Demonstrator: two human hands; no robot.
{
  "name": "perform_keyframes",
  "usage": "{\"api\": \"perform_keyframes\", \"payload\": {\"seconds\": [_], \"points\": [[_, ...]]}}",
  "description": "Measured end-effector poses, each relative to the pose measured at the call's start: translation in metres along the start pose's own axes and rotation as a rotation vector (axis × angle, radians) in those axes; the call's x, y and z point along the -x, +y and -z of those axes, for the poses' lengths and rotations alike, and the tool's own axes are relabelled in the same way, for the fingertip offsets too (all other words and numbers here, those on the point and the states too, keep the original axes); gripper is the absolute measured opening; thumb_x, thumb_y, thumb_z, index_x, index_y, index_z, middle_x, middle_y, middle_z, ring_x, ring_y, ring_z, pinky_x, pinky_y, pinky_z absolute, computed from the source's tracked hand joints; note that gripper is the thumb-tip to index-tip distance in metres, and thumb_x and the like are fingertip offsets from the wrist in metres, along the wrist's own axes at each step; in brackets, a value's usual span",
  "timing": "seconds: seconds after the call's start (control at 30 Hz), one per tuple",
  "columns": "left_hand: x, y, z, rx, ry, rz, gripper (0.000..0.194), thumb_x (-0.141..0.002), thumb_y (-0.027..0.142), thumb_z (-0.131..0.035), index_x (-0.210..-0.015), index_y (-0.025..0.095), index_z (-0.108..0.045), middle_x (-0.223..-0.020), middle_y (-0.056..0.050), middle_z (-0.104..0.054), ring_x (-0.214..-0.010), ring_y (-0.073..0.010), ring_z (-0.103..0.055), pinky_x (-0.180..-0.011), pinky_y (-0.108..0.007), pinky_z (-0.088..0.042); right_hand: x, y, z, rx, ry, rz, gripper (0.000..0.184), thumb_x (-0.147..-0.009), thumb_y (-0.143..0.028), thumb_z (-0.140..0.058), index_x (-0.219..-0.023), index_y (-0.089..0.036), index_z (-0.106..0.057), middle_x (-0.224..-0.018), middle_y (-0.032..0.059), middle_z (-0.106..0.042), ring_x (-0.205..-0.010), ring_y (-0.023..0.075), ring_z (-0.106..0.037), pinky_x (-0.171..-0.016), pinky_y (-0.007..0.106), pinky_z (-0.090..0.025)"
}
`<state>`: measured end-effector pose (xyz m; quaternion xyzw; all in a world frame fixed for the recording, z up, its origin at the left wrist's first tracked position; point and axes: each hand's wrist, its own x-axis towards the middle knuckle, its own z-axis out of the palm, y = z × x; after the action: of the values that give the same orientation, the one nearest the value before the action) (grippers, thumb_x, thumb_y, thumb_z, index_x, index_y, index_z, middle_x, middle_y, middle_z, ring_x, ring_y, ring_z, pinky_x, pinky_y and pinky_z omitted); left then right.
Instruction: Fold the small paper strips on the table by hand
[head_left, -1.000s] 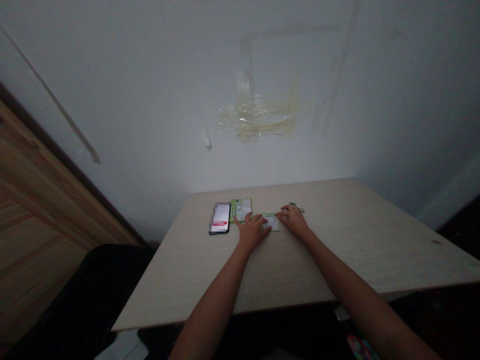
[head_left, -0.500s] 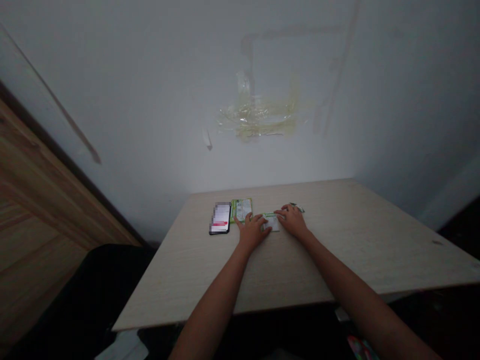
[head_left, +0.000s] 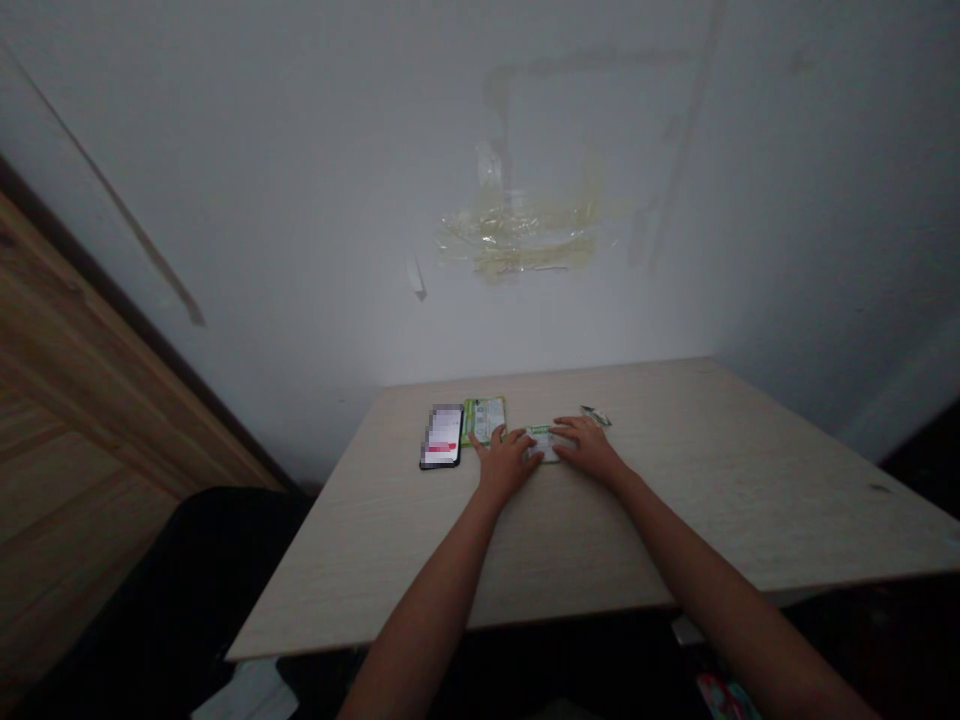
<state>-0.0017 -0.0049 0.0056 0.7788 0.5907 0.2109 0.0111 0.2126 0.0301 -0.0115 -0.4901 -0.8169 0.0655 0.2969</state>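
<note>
A small white and green flat piece, like a printed card or packet (head_left: 541, 446), lies on the table between my hands. My left hand (head_left: 504, 464) rests at its left side with fingers spread, some fingertips upon it. My right hand (head_left: 588, 447) lies at its right side, fingers stretched across that edge. Behind my left hand is a larger green and white printed packet (head_left: 485, 415), partly covered by the fingers. A small dark green and white scrap (head_left: 596, 415) sits just beyond my right hand.
A phone with a lit screen (head_left: 442, 437) lies left of the green packet. The pale wooden table (head_left: 570, 540) reaches back to a grey wall (head_left: 315, 220) with old clear tape (head_left: 525, 240) on it. A wooden door or panel (head_left: 82, 370) stands at left.
My right hand has shifted slightly down and its fingers now lie flatter on the card's right side, uncovering more of the scrap behind. My left hand has stayed nearly still.
</note>
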Motion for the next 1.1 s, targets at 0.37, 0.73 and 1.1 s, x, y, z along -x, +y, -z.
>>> {"api": "perform_keyframes", "payload": {"seconds": [0.37, 0.73, 1.1], "points": [[-0.002, -0.007, 0.001, -0.014, -0.050, -0.008, 0.039, -0.087, 0.061, -0.055, -0.122, 0.045, -0.064, -0.142, 0.003, -0.058, -0.141, -0.0367, -0.033, -0.109, -0.080, 0.000, 0.004, 0.004, 0.000, -0.097, -0.096, 0.141, 0.038, -0.084, -0.040, -0.069, -0.120, -0.027, -0.070, -0.128, 0.0073, -0.067, -0.120, 0.0265, -0.059, -0.108, 0.048, -0.041], [-0.005, -0.016, 0.006, -0.006, -0.165, -0.046, 0.049, -0.084, 0.066, -0.056, -0.129, 0.047, -0.059, -0.147, 0.004, -0.052, -0.142, -0.0369, -0.030, -0.113, -0.075, -0.004, 0.005, 0.008, -0.002, -0.136, -0.057, 0.148, 0.033, -0.086, -0.037, -0.067, -0.117, -0.027, -0.072, -0.125, 0.0081, -0.068, -0.118, 0.0276, -0.060, -0.106, 0.050, -0.044], [-0.005, -0.015, 0.000, 0.013, -0.085, -0.040, 0.039, -0.087, 0.065, -0.052, -0.121, 0.049, -0.064, -0.141, 0.005, -0.058, -0.140, -0.0343, -0.035, -0.112, -0.076, -0.004, 0.004, -0.003, 0.001, -0.057, 0.016, 0.223, 0.021, -0.086, -0.036, -0.068, -0.101, -0.024, -0.077, -0.111, 0.0103, -0.070, -0.105, 0.0250, -0.062, -0.095, 0.043, -0.049]]}}
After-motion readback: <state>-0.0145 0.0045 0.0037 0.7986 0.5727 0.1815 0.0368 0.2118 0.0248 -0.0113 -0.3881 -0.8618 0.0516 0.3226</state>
